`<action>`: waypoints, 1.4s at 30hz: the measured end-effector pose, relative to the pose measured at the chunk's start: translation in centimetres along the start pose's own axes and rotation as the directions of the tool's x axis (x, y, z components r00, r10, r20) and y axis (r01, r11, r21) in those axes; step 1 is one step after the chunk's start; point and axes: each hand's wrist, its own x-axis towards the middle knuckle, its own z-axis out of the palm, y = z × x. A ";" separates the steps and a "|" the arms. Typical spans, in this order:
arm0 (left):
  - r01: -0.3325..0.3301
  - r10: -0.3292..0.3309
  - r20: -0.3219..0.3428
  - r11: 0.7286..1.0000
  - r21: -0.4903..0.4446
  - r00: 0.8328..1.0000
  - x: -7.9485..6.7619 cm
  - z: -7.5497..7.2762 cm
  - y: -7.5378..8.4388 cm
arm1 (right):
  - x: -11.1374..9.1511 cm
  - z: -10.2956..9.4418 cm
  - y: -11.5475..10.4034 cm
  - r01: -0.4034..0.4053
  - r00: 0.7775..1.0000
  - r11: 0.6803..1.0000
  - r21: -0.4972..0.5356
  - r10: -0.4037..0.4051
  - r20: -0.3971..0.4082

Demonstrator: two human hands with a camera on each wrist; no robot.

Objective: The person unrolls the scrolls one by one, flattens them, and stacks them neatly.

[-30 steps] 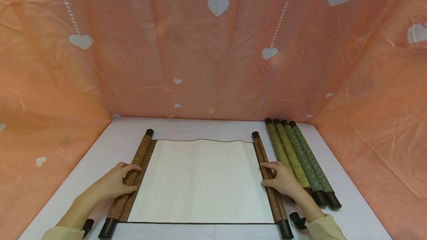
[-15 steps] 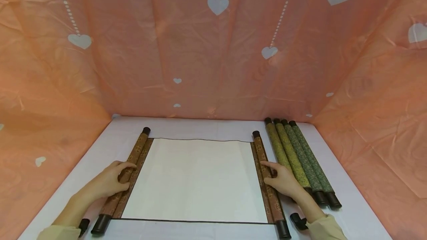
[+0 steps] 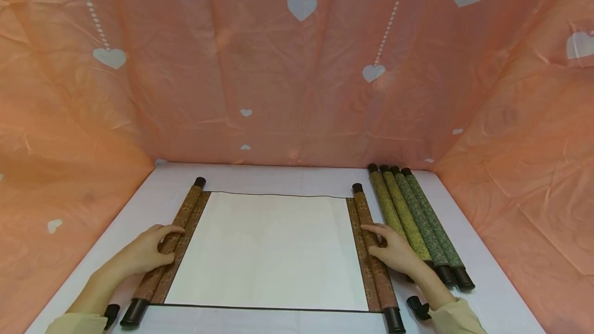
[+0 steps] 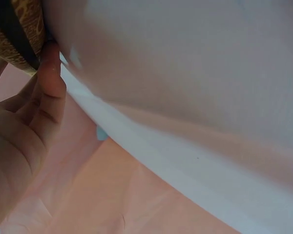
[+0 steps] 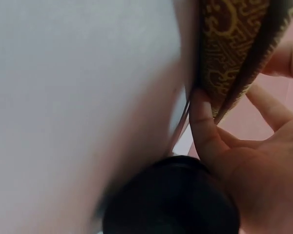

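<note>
A hanging scroll (image 3: 269, 251) lies partly unrolled on the white table, its blank cream paper face up between two brown patterned rolls with black end knobs. My left hand (image 3: 144, 251) holds the left roll (image 3: 178, 228) around its middle, thumb and fingers on either side. On the other side my right hand (image 3: 392, 246) grips the right roll (image 3: 378, 272) the same way. The left wrist view shows fingertips (image 4: 51, 73) against the patterned roll (image 4: 19, 29). In the right wrist view, fingers (image 5: 202, 122) are tucked against the gold-patterned roll (image 5: 229, 48).
Several rolled scrolls, yellow-green (image 3: 408, 215) and dark green (image 3: 433, 220), lie side by side right of my right hand. A round black end (image 5: 171, 200) looms low in the right wrist view. Orange sheeting with hearts (image 3: 297, 92) walls the table's back and sides.
My left hand and the left roll have moved left, and the paper has shifted left with them. More brown border shows beside the right roll, while my right hand has stayed nearly in place.
</note>
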 end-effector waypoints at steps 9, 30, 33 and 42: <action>0.036 -0.035 0.024 0.999 -0.029 0.999 -0.1 -0.3 0.2 | 0.1 -0.1 -0.1 0.009 1.000 0.997 -0.070 -0.009 0.010; -0.016 0.014 -0.053 0.999 -0.039 0.999 1.9 -0.7 -0.2 | 1.8 -2.9 -0.5 -0.038 0.991 0.987 0.156 0.017 0.133; -0.016 0.013 -0.060 0.998 -0.055 0.998 2.6 -0.9 -0.1 | 2.6 -3.5 -0.4 -0.027 0.993 0.987 0.160 0.007 0.120; -0.003 0.000 -0.048 0.998 -0.069 0.999 4.9 -1.4 -0.4 | 4.7 -3.6 0.1 -0.025 0.996 0.992 0.123 0.014 0.090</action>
